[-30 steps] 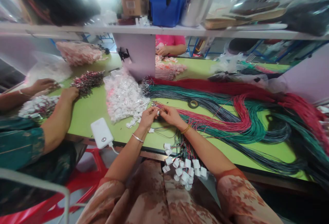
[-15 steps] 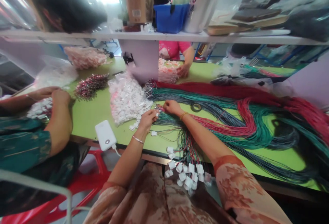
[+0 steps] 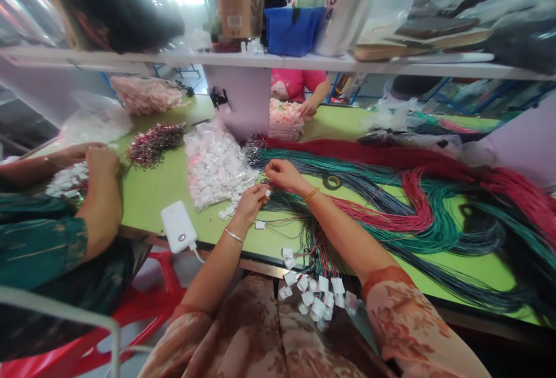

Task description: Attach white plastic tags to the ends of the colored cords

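- Nearest me, a cluster of white connectors (image 3: 317, 297) hangs on thin wires over the near edge of the green worktop (image 3: 152, 193). My lap is behind it and the frame cuts off both sleeves.
- A white power bank (image 3: 178, 227) overhangs that same edge, and its cable drops out of sight below.
- My left hand (image 3: 254, 198) has its fingers drawn together at the tips. What they pinch is too small to make out.
- My right hand (image 3: 280, 172) sits just beyond it on the wire ends. Its fingers curl under the palm, so I cannot tell whether they grip.
- The green and red wire bundle (image 3: 391, 216) sweeps right from both hands and runs off the frame, with a tape roll (image 3: 333, 182) lying beside it.
- Left of my hands is a heap of bagged white connectors (image 3: 215, 164). Bare worktop lies open between it and the power bank.
- At far left, a co-worker's hand (image 3: 102, 161) rests on another heap.
- A grey divider (image 3: 243, 100) half hides a person in pink (image 3: 295, 83). Above it, the shelf (image 3: 174, 58) and blue bin (image 3: 292, 29) blur.
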Available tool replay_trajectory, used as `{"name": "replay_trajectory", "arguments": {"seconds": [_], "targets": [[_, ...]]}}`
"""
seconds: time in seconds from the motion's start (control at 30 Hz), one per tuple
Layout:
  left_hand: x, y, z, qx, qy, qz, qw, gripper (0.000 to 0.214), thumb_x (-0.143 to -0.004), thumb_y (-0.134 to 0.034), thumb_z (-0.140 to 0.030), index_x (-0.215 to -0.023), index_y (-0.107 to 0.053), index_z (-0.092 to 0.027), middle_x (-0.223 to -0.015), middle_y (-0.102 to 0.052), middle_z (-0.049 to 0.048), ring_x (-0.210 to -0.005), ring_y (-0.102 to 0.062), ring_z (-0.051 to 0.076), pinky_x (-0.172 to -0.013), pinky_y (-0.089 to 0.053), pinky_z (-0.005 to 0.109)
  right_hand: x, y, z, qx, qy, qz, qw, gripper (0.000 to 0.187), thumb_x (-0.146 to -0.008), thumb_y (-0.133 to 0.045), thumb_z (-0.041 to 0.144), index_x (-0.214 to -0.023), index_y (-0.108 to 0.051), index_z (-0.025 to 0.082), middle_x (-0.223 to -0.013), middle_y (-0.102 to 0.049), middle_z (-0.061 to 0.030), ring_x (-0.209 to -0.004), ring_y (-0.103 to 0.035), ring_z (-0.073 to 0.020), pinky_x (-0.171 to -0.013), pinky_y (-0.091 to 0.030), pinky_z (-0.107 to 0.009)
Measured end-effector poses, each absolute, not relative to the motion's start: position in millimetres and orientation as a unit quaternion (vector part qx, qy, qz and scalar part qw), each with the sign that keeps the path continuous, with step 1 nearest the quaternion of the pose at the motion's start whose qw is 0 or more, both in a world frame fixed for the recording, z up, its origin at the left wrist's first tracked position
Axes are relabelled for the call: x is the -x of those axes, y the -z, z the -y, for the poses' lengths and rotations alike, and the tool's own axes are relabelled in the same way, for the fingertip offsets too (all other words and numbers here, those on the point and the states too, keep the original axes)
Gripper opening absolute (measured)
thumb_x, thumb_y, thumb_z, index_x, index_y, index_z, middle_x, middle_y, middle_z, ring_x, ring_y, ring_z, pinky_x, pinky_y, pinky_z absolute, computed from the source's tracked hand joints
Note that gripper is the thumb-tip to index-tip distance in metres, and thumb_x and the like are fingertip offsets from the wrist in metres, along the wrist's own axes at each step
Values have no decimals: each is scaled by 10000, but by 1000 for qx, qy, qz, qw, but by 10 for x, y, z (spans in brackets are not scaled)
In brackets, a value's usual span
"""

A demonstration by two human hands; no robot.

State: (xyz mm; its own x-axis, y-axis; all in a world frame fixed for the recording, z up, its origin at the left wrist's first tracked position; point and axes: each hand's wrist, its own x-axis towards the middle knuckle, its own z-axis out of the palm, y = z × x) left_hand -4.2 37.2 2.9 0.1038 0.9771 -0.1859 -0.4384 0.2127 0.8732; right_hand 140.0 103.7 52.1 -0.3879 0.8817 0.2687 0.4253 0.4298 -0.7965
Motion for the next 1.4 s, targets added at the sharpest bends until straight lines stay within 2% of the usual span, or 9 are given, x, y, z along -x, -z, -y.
{"name": "replay_trajectory", "arguments": {"seconds": [0.17, 0.3, 0.43, 0.7, 0.83, 0.97, 1.07, 1.2, 1.4], "targets": [[39, -26, -379, -326, -533, -389, 677, 213, -678, -773, -245, -798, -643, -127, -745, -616, 2, -583, -534, 50, -581, -432, 189, -1417, -563, -887, 408, -379, 743, 371, 200, -747, -516, 344, -704, -567, 156, -634, -545, 26, -579, -428, -93, -572, -330, -224], [28, -63, -370, -329, -531, -372, 687, 232, -666, -778, -263, -808, -653, -129, -808, -652, 20, -573, -530, 47, -560, -428, 182, -1634, -458, -719, 448, -374, 735, 344, 254, -751, -522, 380, -622, -530, 161, -568, -449, 44, -555, -343, -86, -540, -265, -230], [19, -60, -370, -322, -534, -361, 693, 243, -665, -780, -269, -826, -656, -135, -830, -674, 29, -575, -532, 51, -557, -428, 179, -1737, -357, -591, 423, -406, 747, 313, 299, -779, -494, 400, -585, -463, 175, -551, -351, 53, -553, -298, -83, -528, -234, -227], [23, -55, -364, -337, -528, -364, 689, 219, -675, -774, -268, -808, -661, -135, -835, -681, 36, -576, -520, 46, -560, -426, 178, -1699, -316, -549, 402, -432, 743, 316, 299, -783, -458, 397, -576, -405, 187, -568, -329, 45, -571, -291, -88, -543, -249, -223], [-15, -39, -353, -341, -532, -372, 680, 249, -637, -803, -275, -808, -689, -134, -766, -666, 25, -572, -517, 50, -547, -420, 176, -1680, -282, -509, 407, -388, 763, 318, 309, -831, -423, 400, -601, -391, 196, -582, -356, 37, -574, -322, -99, -555, -269, -227], [-43, -6, -355, -354, -530, -408, 654, 256, -623, -816, -283, -793, -709, -124, -633, -615, 5, -529, -487, 54, -498, -380, 179, -1642, -268, -433, 430, -229, 824, 290, 263, -889, -409, 341, -675, -449, 192, -644, -475, -2, -612, -384, -128, -597, -294, -248], [-28, -10, -365, -343, -535, -415, 651, 254, -630, -812, -289, -794, -714, -123, -648, -623, 13, -534, -491, 53, -511, -387, 184, -1645, -286, -410, 418, -132, 857, 270, 199, -903, -404, 275, -779, -524, 177, -778, -577, -64, -696, -453, -158, -657, -320, -268], [-27, -16, -358, -360, -533, -418, 641, 295, -620, -819, -321, -813, -724, -119, -656, -633, 20, -541, -503, 57, -511, -377, 185, -1650, -327, -395, 431, -117, 863, 237, 209, -906, -410, 260, -789, -555, 168, -775, -613, -77, -667, -473, -162, -641, -315, -274], [-55, 12, -320, -450, -489, -457, 591, 384, -617, -803, -429, -808, -719, -106, -528, -588, 0, -463, -456, 62, -464, -321, 197, -1628, -325, -310, 477, -90, 855, 181, 203, -883, -468, 285, -814, -603, 149, -818, -655, -89, -692, -514, -170, -637, -307, -274]]}}
